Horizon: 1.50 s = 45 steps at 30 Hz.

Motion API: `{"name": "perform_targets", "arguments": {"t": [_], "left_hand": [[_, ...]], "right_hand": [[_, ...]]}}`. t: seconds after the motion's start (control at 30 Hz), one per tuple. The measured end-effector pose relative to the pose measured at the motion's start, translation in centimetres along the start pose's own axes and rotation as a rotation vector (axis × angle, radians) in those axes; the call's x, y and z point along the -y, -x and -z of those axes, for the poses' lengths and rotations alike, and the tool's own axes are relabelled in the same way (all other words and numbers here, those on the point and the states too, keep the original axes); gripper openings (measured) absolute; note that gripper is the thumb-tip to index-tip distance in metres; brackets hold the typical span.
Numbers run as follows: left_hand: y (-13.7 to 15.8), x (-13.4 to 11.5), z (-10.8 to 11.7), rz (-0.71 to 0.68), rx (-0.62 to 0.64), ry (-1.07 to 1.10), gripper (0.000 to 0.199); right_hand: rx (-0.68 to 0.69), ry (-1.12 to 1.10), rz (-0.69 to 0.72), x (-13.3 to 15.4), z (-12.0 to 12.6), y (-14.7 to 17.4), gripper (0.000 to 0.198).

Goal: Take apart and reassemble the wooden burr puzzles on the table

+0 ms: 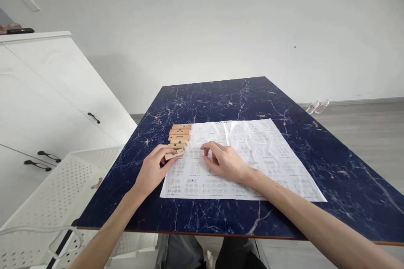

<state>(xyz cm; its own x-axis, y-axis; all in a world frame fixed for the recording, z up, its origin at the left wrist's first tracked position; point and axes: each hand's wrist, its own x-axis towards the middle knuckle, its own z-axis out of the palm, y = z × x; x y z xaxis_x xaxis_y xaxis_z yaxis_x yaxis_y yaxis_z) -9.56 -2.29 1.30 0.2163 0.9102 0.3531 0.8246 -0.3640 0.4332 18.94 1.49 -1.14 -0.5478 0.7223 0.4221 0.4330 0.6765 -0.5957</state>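
Note:
Between the thumb and fingers of my left hand (154, 166) is a notched wooden puzzle piece (175, 154), tilted over the left edge of a printed sheet (214, 191). Just beyond it, several similar wooden pieces (179, 132) lie side by side in a column, some with cut-outs and a printed number. My right hand (224, 160) rests over the middle of the sheet, fingers curled and thumb near the index finger, with a gap between them and nothing visible inside. Small drawings and text cover the paper, which is creased near its top.
The dark blue marble-patterned table (208, 101) stands near a white wall. At left are a white cabinet (63, 92) and a white perforated basket (75, 176) with a small wooden piece (96, 183) in it. Clear plastic bottles (317, 106) are on the floor at right.

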Motion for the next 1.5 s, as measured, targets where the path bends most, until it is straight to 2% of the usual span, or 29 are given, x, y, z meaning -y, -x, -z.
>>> {"name": "perform_targets", "arguments": {"t": [0.1, 0.23, 0.4, 0.63, 0.9, 1.0, 1.13, 1.3, 1.5], "left_hand": [[-0.3, 0.4, -0.1, -0.120, -0.008, -0.045, 0.030], [-0.5, 1.1, -0.1, -0.211, -0.057, -0.184, 0.026], [-0.6, 1.6, -0.3, -0.226, -0.098, -0.271, 0.021], [-0.7, 1.7, -0.4, -0.249, -0.113, -0.276, 0.020], [-0.4, 1.6, -0.4, -0.204, -0.145, -0.263, 0.016], [-0.1, 1.1, -0.2, -0.123, -0.176, -0.174, 0.012], [0.8, 1.1, -0.2, -0.011, -0.193, -0.165, 0.020], [1.8, 1.4, -0.1, -0.056, -0.141, -0.218, 0.033], [2.6, 1.2, 0.2, -0.095, -0.120, -0.241, 0.030]], "right_hand": [[0.008, 0.004, 0.004, 0.1, 0.0, 0.0, 0.019], [0.009, 0.011, 0.003, 0.0, -0.1, 0.0, 0.018], [0.014, 0.025, 0.003, 0.0, -0.1, 0.0, 0.019], [0.008, 0.030, 0.022, -0.2, -0.2, 0.1, 0.018], [0.008, 0.022, 0.036, -0.4, -0.4, 0.1, 0.017], [0.012, 0.015, 0.026, -0.3, -0.3, 0.0, 0.016], [0.016, 0.011, 0.009, -0.4, -0.4, 0.0, 0.016], [0.039, 0.012, -0.009, -0.5, -0.4, -0.1, 0.016], [0.053, 0.015, -0.023, -0.4, -0.3, -0.2, 0.015]]}}
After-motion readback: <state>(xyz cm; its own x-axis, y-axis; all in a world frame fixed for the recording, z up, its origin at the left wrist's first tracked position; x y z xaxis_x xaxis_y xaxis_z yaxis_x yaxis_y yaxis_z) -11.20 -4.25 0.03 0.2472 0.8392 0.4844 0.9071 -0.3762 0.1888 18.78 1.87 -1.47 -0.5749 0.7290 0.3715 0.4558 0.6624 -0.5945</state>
